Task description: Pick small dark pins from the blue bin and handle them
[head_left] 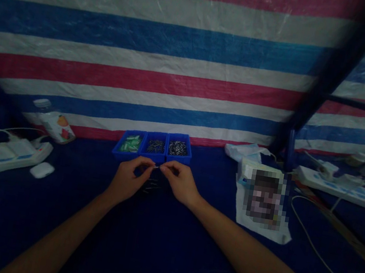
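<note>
My left hand and my right hand meet fingertip to fingertip over the dark blue table. Between them is a small, thin, shiny piece, pinched by the left fingers; its other end reaches the right fingertips, which are also closed together. Just beyond the hands stand three blue bins side by side: the left bin holds green and whitish pieces, the middle bin small metal pieces, and the right bin dark and shiny ones. A few thin pieces lie on the table below the hands.
At the left are a bottle, a power strip and a white case. Tissue packaging on a white sheet, another power strip and loose cables lie at the right. A striped sheet hangs behind.
</note>
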Demonstrator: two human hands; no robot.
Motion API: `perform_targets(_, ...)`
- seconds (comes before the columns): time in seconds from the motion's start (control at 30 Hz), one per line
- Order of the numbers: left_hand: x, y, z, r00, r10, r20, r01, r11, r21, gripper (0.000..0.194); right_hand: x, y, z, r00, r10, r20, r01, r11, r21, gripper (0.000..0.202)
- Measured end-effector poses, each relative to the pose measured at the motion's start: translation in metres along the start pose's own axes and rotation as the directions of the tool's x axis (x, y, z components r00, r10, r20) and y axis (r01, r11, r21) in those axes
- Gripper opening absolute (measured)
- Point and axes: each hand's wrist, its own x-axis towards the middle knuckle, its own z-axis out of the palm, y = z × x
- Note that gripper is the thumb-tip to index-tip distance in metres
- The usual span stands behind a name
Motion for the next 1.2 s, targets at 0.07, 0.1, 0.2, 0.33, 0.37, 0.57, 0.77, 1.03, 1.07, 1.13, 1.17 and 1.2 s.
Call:
perform_targets(0.07, 0.0, 0.0, -0.001, 1.0, 0.03, 0.008, -0.031, 0.999, 0.041, 0.02, 0.0, -0.001, -0.002, 1.0, 0.005, 0.004, -0.005, 1.0, 0.009, 0.018)
perform_targets(0.1, 0.0, 0.0, -0.002, 0.999, 0.039, 0.016, -0.04, 0.998, 0.056, 0.02, 0.0, -0.002, -0.002, 1.0, 0.01, 0.006, -0.01, 1.0, 0.014, 0.018)
perform_targets(0.2, 0.0, 0.001, -0.003, 0.997, 0.05, 0.053, -0.054, 0.996, 0.073, 0.021, 0.001, -0.005, -0.005, 0.999, 0.043, 0.004, -0.043, 0.998, 0.04, 0.019)
perform_targets(0.33, 0.001, 0.001, -0.009, 0.997, 0.053, 0.05, -0.057, 0.995, 0.077, 0.024, 0.005, -0.004, -0.011, 0.992, 0.123, 0.007, -0.123, 0.986, 0.111, 0.034)
perform_targets(0.37, 0.002, 0.0, -0.011, 0.998, 0.05, 0.042, -0.053, 0.995, 0.086, 0.025, 0.006, -0.004, -0.013, 0.989, 0.147, 0.01, -0.147, 0.981, 0.129, 0.038)
perform_targets(0.57, 0.013, -0.009, -0.036, 1.0, 0.001, 0.002, -0.001, 0.982, 0.188, 0.027, 0.009, 0.0, -0.028, 0.978, 0.206, -0.024, -0.2, 0.966, 0.166, 0.044)
perform_targets(0.77, -0.011, -0.01, -0.075, 0.99, -0.091, 0.111, 0.049, 0.941, 0.335, 0.036, 0.002, 0.004, -0.024, 0.996, 0.085, 0.002, -0.084, 0.992, -0.092, 0.038)
perform_targets(1.03, -0.075, -0.033, -0.091, 0.91, -0.283, 0.303, 0.15, 0.906, 0.396, 0.048, -0.024, 0.0, 0.006, 0.902, -0.106, 0.418, 0.338, 0.776, -0.532, 0.033)
perform_targets(1.07, -0.074, -0.037, -0.089, 0.907, -0.286, 0.309, 0.159, 0.912, 0.378, 0.044, -0.025, 0.001, 0.008, 0.889, -0.104, 0.446, 0.369, 0.739, -0.563, 0.035)
perform_targets(1.13, -0.069, -0.043, -0.084, 0.904, -0.274, 0.328, 0.155, 0.925, 0.346, 0.036, -0.025, 0.002, 0.009, 0.868, -0.102, 0.486, 0.421, 0.669, -0.612, 0.034)
perform_targets(1.17, -0.065, -0.045, -0.082, 0.904, -0.266, 0.336, 0.147, 0.929, 0.339, 0.034, -0.025, 0.003, 0.009, 0.86, -0.102, 0.5, 0.442, 0.638, -0.631, 0.033)
perform_targets(1.2, -0.061, -0.046, -0.08, 0.904, -0.257, 0.343, 0.136, 0.931, 0.34, 0.032, -0.024, 0.004, 0.009, 0.855, -0.101, 0.509, 0.458, 0.61, -0.647, 0.033)
